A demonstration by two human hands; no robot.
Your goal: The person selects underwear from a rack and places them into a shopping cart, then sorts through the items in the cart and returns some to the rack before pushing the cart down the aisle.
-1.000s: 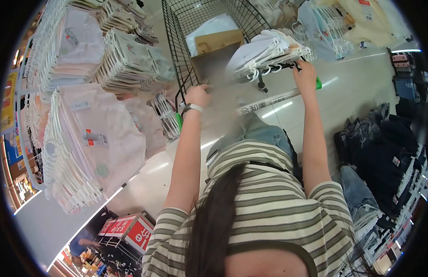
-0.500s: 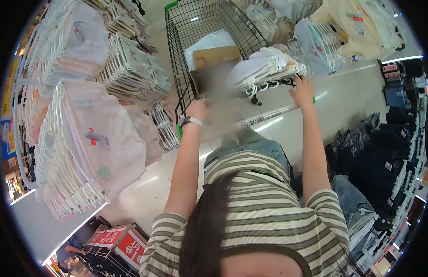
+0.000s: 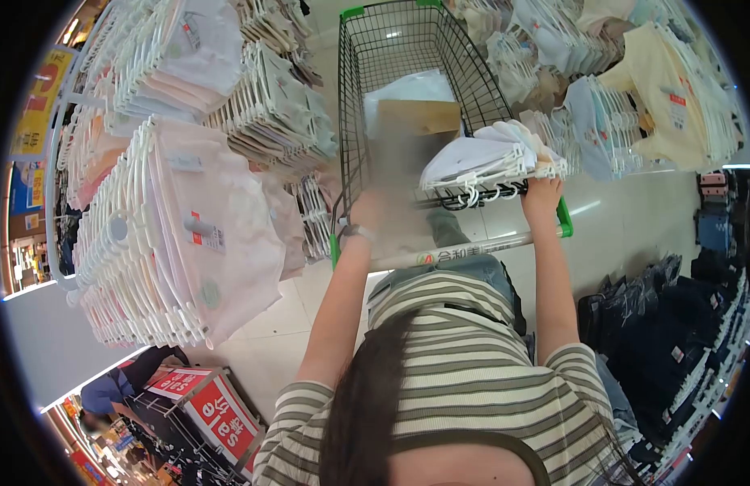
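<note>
Shopping cart [image 3: 352,97] sits between the left and right clothes racks, 1 brown box [image 3: 430,116] inside it. The right hand [image 3: 543,202] grips its near right edge — just beside clothes on white hangers [image 3: 482,154]. The left hand [image 3: 363,212] is at the near left edge — too blurred to tell its grip.

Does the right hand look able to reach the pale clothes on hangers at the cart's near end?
Probably yes: the right hand is at the cart, close beside the hangers of the pale clothes, and nothing visible blocks the way.
</note>
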